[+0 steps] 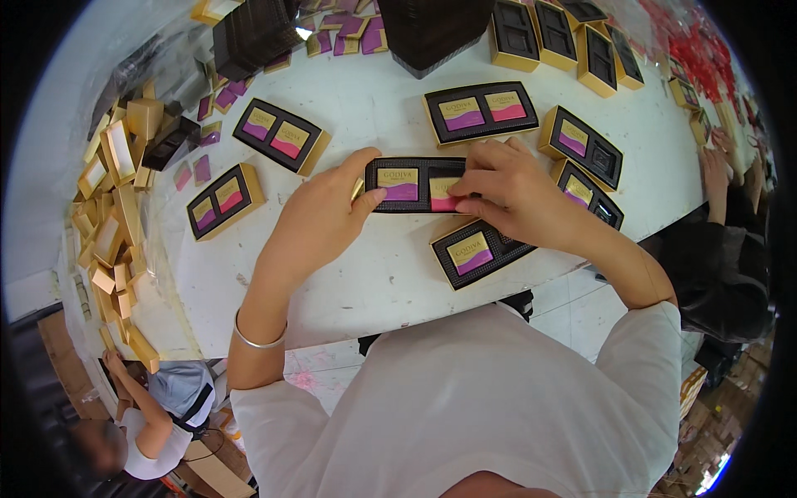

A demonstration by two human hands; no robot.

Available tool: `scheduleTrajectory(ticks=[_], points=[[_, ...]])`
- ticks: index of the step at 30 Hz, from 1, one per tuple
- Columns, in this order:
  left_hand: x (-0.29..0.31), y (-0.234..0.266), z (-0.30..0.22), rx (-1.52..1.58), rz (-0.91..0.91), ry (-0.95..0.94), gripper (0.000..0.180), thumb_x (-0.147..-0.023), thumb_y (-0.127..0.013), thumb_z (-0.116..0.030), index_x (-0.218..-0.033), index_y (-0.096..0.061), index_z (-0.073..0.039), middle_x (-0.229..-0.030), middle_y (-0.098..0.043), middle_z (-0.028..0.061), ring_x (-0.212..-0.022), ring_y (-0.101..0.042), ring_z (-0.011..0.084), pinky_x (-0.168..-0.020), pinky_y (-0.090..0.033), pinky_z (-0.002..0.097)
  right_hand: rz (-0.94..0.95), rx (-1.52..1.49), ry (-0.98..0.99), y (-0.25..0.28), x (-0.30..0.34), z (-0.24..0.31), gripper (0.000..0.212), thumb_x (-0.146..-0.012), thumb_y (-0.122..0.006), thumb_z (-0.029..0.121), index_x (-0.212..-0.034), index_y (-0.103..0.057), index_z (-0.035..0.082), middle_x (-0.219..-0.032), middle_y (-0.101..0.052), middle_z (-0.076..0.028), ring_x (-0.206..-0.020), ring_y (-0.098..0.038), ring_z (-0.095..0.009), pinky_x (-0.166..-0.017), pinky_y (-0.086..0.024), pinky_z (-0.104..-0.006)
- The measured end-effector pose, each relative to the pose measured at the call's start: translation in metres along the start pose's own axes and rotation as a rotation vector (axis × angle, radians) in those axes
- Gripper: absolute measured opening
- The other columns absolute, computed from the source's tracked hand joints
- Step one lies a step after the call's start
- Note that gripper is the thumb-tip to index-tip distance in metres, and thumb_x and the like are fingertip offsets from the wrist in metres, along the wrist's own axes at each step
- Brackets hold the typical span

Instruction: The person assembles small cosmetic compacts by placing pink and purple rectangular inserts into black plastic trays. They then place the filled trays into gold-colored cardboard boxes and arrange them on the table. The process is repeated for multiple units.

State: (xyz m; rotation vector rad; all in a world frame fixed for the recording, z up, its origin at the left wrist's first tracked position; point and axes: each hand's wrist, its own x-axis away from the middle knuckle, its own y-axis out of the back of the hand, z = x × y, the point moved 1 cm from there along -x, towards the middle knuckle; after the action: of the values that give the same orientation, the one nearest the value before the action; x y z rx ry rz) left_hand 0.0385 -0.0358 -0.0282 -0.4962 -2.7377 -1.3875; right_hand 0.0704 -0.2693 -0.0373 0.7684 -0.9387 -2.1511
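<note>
My left hand (320, 217) grips the left end of a gold box with a black two-compartment tray (423, 184). In its left compartment lies a gold-and-purple wrapped square (398, 184), with my thumb beside it. My right hand (527, 195) has its fingertips bent together on a gold-and-pink wrapped square (443, 196) at the right compartment, partly covering it. Just below, partly under my right hand, sits another box (455, 278) holding a gold-and-purple square (470, 251). Two more boxes at the right, one nearest (604, 176), each show one purple square and one bare compartment.
Filled two-square boxes stand beyond my hands (481, 137) and at the left (311, 153) (253, 195). Boxes with bare trays (515, 60) stand far right. Dark tray stacks (436, 41) and loose purple squares (336, 41) lie behind. Gold sleeves (116, 224) heap left. Other people work at both sides.
</note>
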Motion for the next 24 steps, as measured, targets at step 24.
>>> scheduleTrajectory(ticks=[24], points=[[-0.049,-0.039,-0.112,1.163,0.564,0.105,0.078,-0.086,-0.015,-0.069,-0.121,-0.043,-0.005,-0.080,-0.056,0.0054,-0.060,-0.056,0.0102,-0.046,-0.047,0.0201,-0.405,-0.306,-0.096,0.040,0.053,0.014,0.033,-0.072,-0.072,0.007,-0.102,-0.059,0.000,-0.104,-0.058,-0.013,-0.086,-0.058,-0.026,-0.070,-0.050,-0.0325]])
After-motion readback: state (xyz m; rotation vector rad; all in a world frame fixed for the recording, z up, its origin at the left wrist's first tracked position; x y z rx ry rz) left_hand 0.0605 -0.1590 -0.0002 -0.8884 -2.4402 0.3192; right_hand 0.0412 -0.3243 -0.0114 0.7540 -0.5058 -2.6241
